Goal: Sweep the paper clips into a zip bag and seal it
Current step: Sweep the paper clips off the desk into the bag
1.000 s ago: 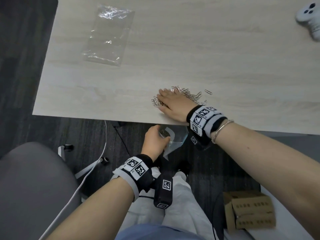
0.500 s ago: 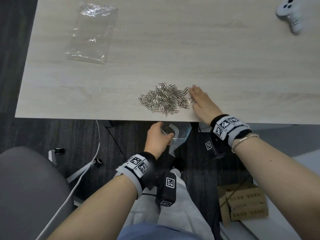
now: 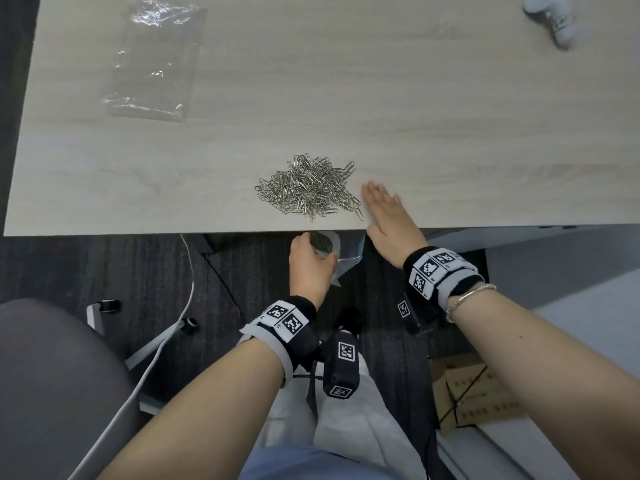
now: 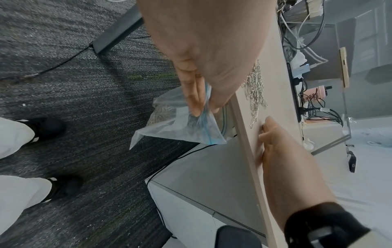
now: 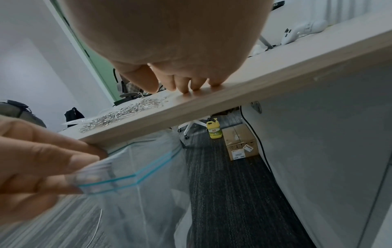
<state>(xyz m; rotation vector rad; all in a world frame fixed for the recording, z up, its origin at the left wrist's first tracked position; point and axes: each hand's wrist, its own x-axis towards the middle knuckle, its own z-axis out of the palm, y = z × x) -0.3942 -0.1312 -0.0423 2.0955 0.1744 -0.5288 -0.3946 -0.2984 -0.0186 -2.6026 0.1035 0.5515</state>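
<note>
A heap of silver paper clips (image 3: 308, 190) lies on the light wood table (image 3: 415, 116) near its front edge, also seen as paper clips (image 4: 255, 90) and paper clips (image 5: 118, 114). My left hand (image 3: 308, 261) pinches the rim of a clear zip bag (image 4: 180, 124) with a blue seal strip, held just under the table edge; some clips lie in the bag. My right hand (image 3: 384, 213) rests flat on the table right of the heap, fingers straight. The zip bag (image 5: 135, 181) hangs open below the edge.
A second clear plastic bag (image 3: 156, 60) lies at the table's far left. A white controller (image 3: 554, 15) sits at the far right. Below are a grey chair (image 3: 52, 375), a cardboard box (image 3: 474, 393), a white cabinet (image 4: 201, 193) and dark carpet.
My right hand has left the heap, where it lay on the clips, and now rests flat to the right of it. The left hand still holds the bag under the edge.
</note>
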